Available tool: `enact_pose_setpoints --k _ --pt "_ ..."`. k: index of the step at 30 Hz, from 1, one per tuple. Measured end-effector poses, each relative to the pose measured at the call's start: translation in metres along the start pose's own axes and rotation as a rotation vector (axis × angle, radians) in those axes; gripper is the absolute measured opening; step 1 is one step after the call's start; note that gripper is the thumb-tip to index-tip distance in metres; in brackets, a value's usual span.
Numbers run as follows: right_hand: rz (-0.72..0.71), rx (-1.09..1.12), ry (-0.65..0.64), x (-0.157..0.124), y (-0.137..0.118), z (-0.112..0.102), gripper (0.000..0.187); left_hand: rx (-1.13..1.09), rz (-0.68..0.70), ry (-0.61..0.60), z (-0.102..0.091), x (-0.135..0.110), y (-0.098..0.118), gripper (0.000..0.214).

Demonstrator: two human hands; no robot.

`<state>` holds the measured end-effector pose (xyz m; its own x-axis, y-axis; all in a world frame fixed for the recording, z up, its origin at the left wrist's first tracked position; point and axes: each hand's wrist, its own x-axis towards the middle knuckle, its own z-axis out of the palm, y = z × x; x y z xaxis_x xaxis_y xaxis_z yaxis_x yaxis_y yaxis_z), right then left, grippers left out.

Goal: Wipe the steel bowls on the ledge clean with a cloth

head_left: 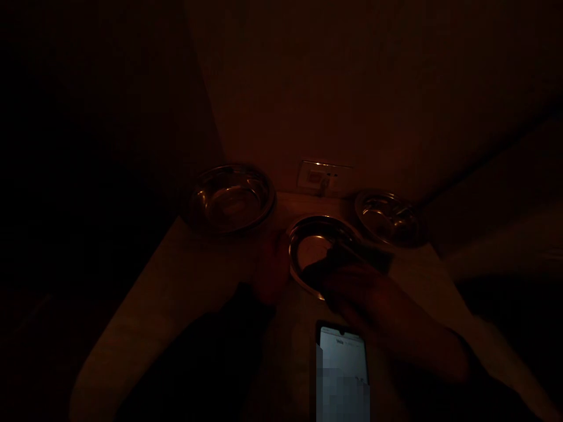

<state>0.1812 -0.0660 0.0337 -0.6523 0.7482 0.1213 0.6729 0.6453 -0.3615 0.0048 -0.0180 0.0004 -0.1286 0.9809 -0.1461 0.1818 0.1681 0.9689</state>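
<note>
The light is very dim. A shiny round metal bowl point(314, 249) sits in the middle of the table. My left hand point(270, 272) is at its left rim and seems to grip it, though the fingers are mostly lost in shadow. Over the bowl's right front side is my right hand point(360, 287), closed on a dark, cloth-like piece point(328, 264) that reaches inside the bowl. Part of this dark piece shows beyond the hand to the right. Just in front of the bowl lies a lit phone point(343, 357), screen up.
A larger metal bowl point(237, 202) stands at the table's back left corner. Another metal dish point(387, 218), with divided hollows, is at the back right. A wall socket plate point(324, 174) with a plug is behind them. The wooden table point(145, 305) has a rounded left front corner.
</note>
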Motion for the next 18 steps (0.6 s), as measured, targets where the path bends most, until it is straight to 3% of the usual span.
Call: enact_pose_setpoints --k 5,10,13,18 --pt "0.009 -0.086 0.140 0.007 -0.010 0.021 0.027 0.000 -0.101 0.002 0.005 -0.009 0.003 0.032" --pt "0.019 -0.096 0.062 0.001 -0.001 0.005 0.024 -0.122 -0.196 -0.126 0.003 -0.011 0.007 0.034" --pt "0.019 -0.075 0.024 -0.001 0.004 -0.002 0.025 -0.169 -0.174 -0.129 0.003 -0.012 0.007 0.032" --pt "0.012 -0.137 0.106 0.003 0.000 0.014 0.028 -0.183 -0.191 -0.117 0.008 -0.015 0.004 0.031"
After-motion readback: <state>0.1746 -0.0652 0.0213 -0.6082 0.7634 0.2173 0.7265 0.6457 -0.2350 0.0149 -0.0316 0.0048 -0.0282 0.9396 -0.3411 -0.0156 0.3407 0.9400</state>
